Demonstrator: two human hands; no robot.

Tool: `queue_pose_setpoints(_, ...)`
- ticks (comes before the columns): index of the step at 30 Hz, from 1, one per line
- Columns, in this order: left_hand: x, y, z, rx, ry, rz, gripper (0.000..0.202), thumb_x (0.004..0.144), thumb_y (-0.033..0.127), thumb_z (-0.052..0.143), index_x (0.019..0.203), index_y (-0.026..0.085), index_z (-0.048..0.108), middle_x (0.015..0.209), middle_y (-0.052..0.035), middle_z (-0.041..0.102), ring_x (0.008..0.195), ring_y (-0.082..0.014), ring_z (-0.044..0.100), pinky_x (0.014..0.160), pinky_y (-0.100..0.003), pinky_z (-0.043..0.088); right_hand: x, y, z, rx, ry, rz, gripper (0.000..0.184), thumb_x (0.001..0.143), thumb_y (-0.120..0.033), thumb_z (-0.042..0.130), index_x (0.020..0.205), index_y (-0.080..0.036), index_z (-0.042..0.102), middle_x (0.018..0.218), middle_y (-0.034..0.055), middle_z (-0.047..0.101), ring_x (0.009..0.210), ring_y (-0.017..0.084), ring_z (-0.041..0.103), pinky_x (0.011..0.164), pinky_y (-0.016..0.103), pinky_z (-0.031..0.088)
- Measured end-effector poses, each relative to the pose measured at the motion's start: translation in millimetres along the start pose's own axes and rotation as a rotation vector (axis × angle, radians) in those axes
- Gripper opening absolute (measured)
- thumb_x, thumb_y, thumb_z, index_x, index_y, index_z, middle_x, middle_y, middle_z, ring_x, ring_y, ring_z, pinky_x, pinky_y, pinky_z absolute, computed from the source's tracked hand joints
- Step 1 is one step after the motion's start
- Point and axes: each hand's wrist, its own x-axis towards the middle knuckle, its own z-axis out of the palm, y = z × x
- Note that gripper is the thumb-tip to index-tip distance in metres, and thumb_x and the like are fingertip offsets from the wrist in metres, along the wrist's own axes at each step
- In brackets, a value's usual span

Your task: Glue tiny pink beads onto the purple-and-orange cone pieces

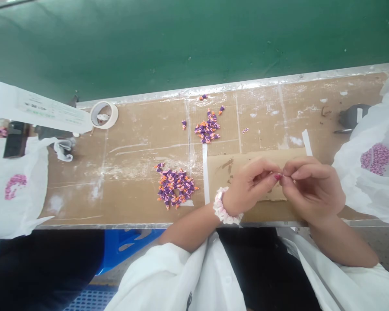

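My left hand and my right hand meet fingertip to fingertip over a brown cardboard sheet. Both are closed in a pinch. A tiny pinkish-red spot shows at the left thumb's tip; whether it is a held piece or a painted nail I cannot tell. Whatever sits between the fingers is too small or hidden. Left of the sheet lies a pile of small purple-and-orange figures. Beyond the sheet's far left corner is a smaller cluster of like figures, with a few strays around it.
White plastic bags with small pink pieces lie at the right and left. A tape roll, a white box and a dark phone-like object are at the left. A tiny patterned piece lies past the sheet.
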Motion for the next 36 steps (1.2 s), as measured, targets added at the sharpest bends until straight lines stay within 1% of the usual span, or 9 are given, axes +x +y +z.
queue_pose_setpoints(3, 0.3, 0.3, -2.0, 0.225, 0.016, 0.2, 0.007, 0.094, 0.019, 0.054, 0.09, 0.018, 0.06, 0.074, 0.0026, 0.054, 0.067, -0.008, 0.049, 0.066, -0.022, 0.043, 1.8, -1.2, -0.6, 0.013, -0.02, 0.005, 0.038, 0.076, 0.006, 0.058, 0.096, -0.026, 0.052, 0.083, -0.0009, 0.057, 0.073, 0.012, 0.058, 0.056, 0.024, 0.05)
queue_pose_setpoints(8, 2.6, -4.5, -5.7, 0.516, 0.075, 0.441, 0.006, 0.093, 0.015, 0.054, 0.092, 0.018, 0.059, 0.073, 0.0025, 0.048, 0.066, -0.0092, 0.045, 0.064, -0.022, 0.042, 1.8, -2.3, -1.9, 0.045, -0.051, 0.091, 0.035, 0.08, 0.005, 0.057, 0.097, -0.025, 0.054, 0.085, -0.0008, 0.058, 0.072, 0.011, 0.06, 0.056, 0.024, 0.051)
queue_pose_setpoints(16, 1.6, -5.9, -2.5, 0.732, 0.147, 0.586, 0.009, 0.09, 0.009, 0.055, 0.092, 0.017, 0.059, 0.068, 0.0025, 0.046, 0.066, -0.0112, 0.042, 0.065, -0.023, 0.043, 1.1, -2.7, -2.1, 0.096, -0.056, 0.186, 0.029, 0.082, 0.001, 0.058, 0.093, -0.025, 0.056, 0.084, -0.0007, 0.059, 0.072, 0.013, 0.06, 0.056, 0.024, 0.051)
queue_pose_setpoints(19, 0.8, -3.8, -2.9, 0.76, 0.148, 0.536, 0.01, 0.093, 0.012, 0.053, 0.09, 0.018, 0.061, 0.066, 0.0023, 0.047, 0.065, -0.0114, 0.043, 0.065, -0.023, 0.043, 1.9, -3.2, -3.0, 0.147, -0.059, 0.228, 0.028, 0.082, 0.0, 0.059, 0.095, -0.025, 0.056, 0.083, -0.0009, 0.059, 0.069, 0.012, 0.059, 0.056, 0.025, 0.05)
queue_pose_setpoints(23, 2.0, 0.9, -12.7, 0.722, 0.172, 0.378, 0.018, 0.096, 0.03, 0.053, 0.088, 0.018, 0.064, 0.069, -0.0002, 0.053, 0.068, -0.0121, 0.049, 0.066, -0.025, 0.044, 3.2, -0.4, -9.1, 0.114, -0.047, 0.223, 0.028, 0.082, -0.003, 0.06, 0.097, -0.025, 0.054, 0.081, -0.0016, 0.059, 0.069, 0.013, 0.058, 0.055, 0.025, 0.048)
queue_pose_setpoints(25, 2.9, 4.5, -21.0, 0.664, 0.219, 0.289, 0.02, 0.096, 0.033, 0.053, 0.088, 0.017, 0.064, 0.072, -0.0011, 0.057, 0.07, -0.0119, 0.052, 0.066, -0.025, 0.044, 3.8, 2.3, -13.8, -0.04, -0.126, 0.229, 0.028, 0.081, -0.005, 0.061, 0.098, -0.025, 0.054, 0.082, -0.0012, 0.059, 0.07, 0.013, 0.058, 0.057, 0.025, 0.049)
queue_pose_setpoints(30, 3.8, 10.5, -38.2, 0.545, 0.376, 0.131, 0.024, 0.098, 0.034, 0.049, 0.085, 0.018, 0.062, 0.071, 0.0006, 0.057, 0.065, -0.0102, 0.052, 0.066, -0.024, 0.043, 6.6, 4.7, -17.3, -0.447, -0.49, 0.264, 0.018, 0.084, -0.013, 0.058, 0.098, -0.023, 0.052, 0.078, -0.0012, 0.058, 0.064, 0.012, 0.056, 0.059, 0.025, 0.049)
queue_pose_setpoints(32, 3.7, 11.2, -40.9, 0.524, 0.392, 0.119, 0.025, 0.097, 0.035, 0.049, 0.083, 0.018, 0.061, 0.068, 0.0016, 0.055, 0.064, -0.0098, 0.05, 0.065, -0.024, 0.043, 8.3, 3.7, -13.8, -0.495, -0.563, 0.22, 0.016, 0.086, -0.014, 0.055, 0.098, -0.023, 0.05, 0.076, -0.0018, 0.056, 0.061, 0.012, 0.055, 0.058, 0.025, 0.048)
queue_pose_setpoints(36, 2.8, 14.2, -41.1, 0.506, 0.382, 0.115, 0.024, 0.097, 0.034, 0.05, 0.082, 0.018, 0.06, 0.069, 0.0016, 0.056, 0.062, -0.0091, 0.05, 0.064, -0.024, 0.042, 9.7, 3.3, -6.3, -0.524, -0.618, 0.127, 0.017, 0.089, -0.014, 0.049, 0.103, -0.023, 0.046, 0.077, -0.0012, 0.056, 0.061, 0.013, 0.056, 0.057, 0.025, 0.047)
